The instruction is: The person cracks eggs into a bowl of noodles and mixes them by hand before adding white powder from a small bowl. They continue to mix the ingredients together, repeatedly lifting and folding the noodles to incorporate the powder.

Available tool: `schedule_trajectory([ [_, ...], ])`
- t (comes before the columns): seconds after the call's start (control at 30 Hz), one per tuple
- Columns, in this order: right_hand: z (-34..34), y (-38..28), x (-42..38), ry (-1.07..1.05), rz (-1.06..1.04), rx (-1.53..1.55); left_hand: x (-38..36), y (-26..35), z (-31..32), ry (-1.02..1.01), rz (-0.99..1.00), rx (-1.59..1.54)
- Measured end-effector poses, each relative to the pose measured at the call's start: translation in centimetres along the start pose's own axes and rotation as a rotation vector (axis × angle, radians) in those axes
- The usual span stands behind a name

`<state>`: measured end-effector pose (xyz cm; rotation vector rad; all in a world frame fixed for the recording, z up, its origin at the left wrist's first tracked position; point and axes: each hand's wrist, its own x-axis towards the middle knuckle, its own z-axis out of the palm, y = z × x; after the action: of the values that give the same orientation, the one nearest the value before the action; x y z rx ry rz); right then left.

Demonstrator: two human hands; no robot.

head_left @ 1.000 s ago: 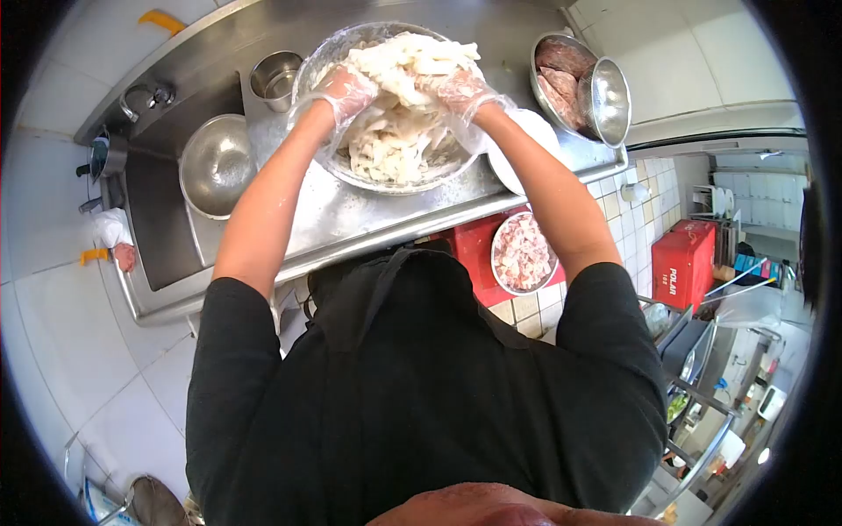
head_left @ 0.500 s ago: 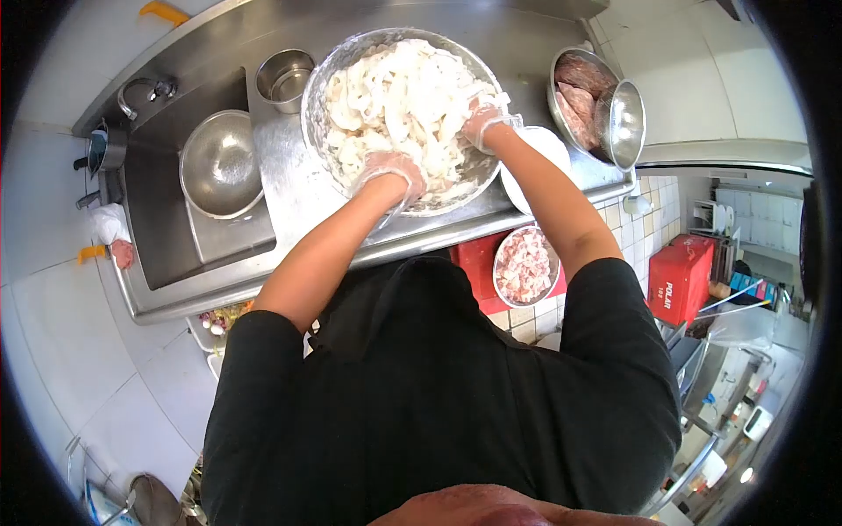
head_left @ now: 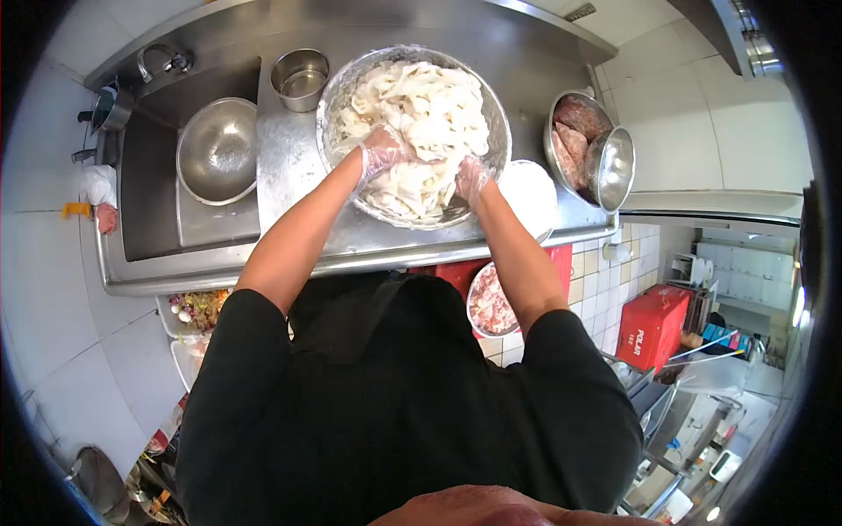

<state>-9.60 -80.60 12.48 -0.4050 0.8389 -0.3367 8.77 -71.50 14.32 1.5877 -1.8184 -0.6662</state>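
Note:
A large metal bowl (head_left: 326, 114) stands on the steel counter, heaped with pale, floury strips (head_left: 430, 101). My left hand (head_left: 382, 149), in a clear plastic glove, is in the heap at the bowl's left front; its fingers are buried among the strips. At the right front of the bowl is my right hand (head_left: 472, 178), also gloved, with its fingertips hidden in the strips. Between the two hands lies a lower part of the heap. Whether either hand grips any strips cannot be made out.
A sink (head_left: 210, 230) with a metal bowl (head_left: 217, 151) is left; a small pot (head_left: 300, 81) stands beside it. Right are a white round container (head_left: 529, 197) and a bowl of meat (head_left: 572, 149). Cut meat (head_left: 491, 302) sits below the counter edge.
The view has shifted. My left hand has moved up and deeper into the heap, and my right hand has come down toward the front. The strips between them are rearranged.

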Motion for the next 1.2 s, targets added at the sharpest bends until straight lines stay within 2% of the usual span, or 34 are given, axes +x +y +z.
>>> schedule_trajectory([
  [0.13, 5.8, -1.2, -5.3, 0.012, -0.200, -0.064, -0.6, 4.6, -3.6, 0.079, -0.060, -0.122],
  [0.23, 8.1, -2.4, -6.8, 0.021, -0.404, -0.362, 0.3, 4.4, -4.1, 0.189, -0.081, -0.079],
  [0.3, 9.1, -3.8, -7.6, 0.077, -0.605, -0.803, 1.5, 3.3, -3.7, 0.227, -0.091, -0.007],
  [0.33, 9.6, -4.7, -7.9, 0.101, -0.759, -1.155, 1.6, 4.5, -4.9, 0.219, -0.080, 0.060],
  [0.37, 9.9, -5.3, -8.3, 0.168, -0.873, -1.672, 1.4, 5.4, -6.1, 0.079, -0.207, 0.135],
  [0.4, 9.9, -6.1, -8.1, 0.175, -0.877, -2.025, 0.9, 7.2, -8.5, -0.068, -0.328, 0.208],
  [0.43, 9.9, -6.9, -8.1, 0.110, -0.796, -2.288, 0.5, 8.2, -9.9, -0.212, -0.444, 0.286],
  [0.47, 9.8, -7.5, -8.0, -0.020, -0.585, -2.554, 0.0, 8.3, -10.0, -0.318, -0.465, 0.367],
  [0.53, 10.0, -7.1, -8.7, -0.457, -0.129, -2.890, -0.6, 7.8, -10.6, -0.515, -0.507, 0.545],
  [0.57, 9.7, -6.3, -9.1, -0.587, -0.008, -2.869, -1.2, 7.0, -9.9, -0.550, -0.419, 0.597],
  [0.6, 5.8, -4.6, -7.2, -0.461, -0.003, -2.569, -2.0, 5.9, -8.6, -0.582, -0.333, 0.648],
  [0.63, 4.4, -2.8, -6.8, -0.567, -0.160, -2.731, -2.8, 5.3, -7.8, -0.616, -0.246, 0.698],
  [0.7, 6.9, -0.4, -7.7, -0.212, 0.076, -2.799, -3.1, 6.6, -7.9, -0.597, -0.309, 0.567],
  [0.77, 4.2, 1.1, -5.6, -0.016, -0.128, -2.681, -2.9, 5.5, -6.6, -0.584, -0.358, 0.431],
  [0.8, 3.1, 1.7, -4.9, 0.082, -0.224, -2.615, -2.8, 4.7, -6.2, -0.559, -0.310, 0.329],
  [0.9, 5.4, 1.7, -6.4, -0.106, -0.204, -2.695, -2.5, 0.0, -2.2, -0.425, -0.372, -0.030],
  [0.93, 4.1, 1.9, -5.0, -0.216, -0.069, -2.740, -2.6, 2.3, -3.5, -0.355, -0.705, -0.321],
  [1.03, 2.1, 2.0, -2.2, -0.188, 0.003, -2.718, -3.5, 6.7, -6.5, -0.247, -0.670, -0.767],
  [1.07, 1.8, 1.9, -1.9, -0.129, -0.037, -2.584, -3.6, 7.5, -6.5, -0.214, -0.692, -0.944],
  [1.1, 2.1, 1.7, -2.4, -0.032, -0.113, -2.369, -3.6, 7.0, -5.8, -0.166, -0.589, -1.042],
  [1.17, 3.5, 1.8, -3.9, 0.141, -0.228, -1.779, -4.3, 4.6, -3.2, -0.076, -0.375, -1.225],
  [1.2, 4.1, 1.9, -4.6, 0.192, -0.267, -1.480, -4.4, 4.4, -3.0, -0.061, -0.416, -1.278],
])
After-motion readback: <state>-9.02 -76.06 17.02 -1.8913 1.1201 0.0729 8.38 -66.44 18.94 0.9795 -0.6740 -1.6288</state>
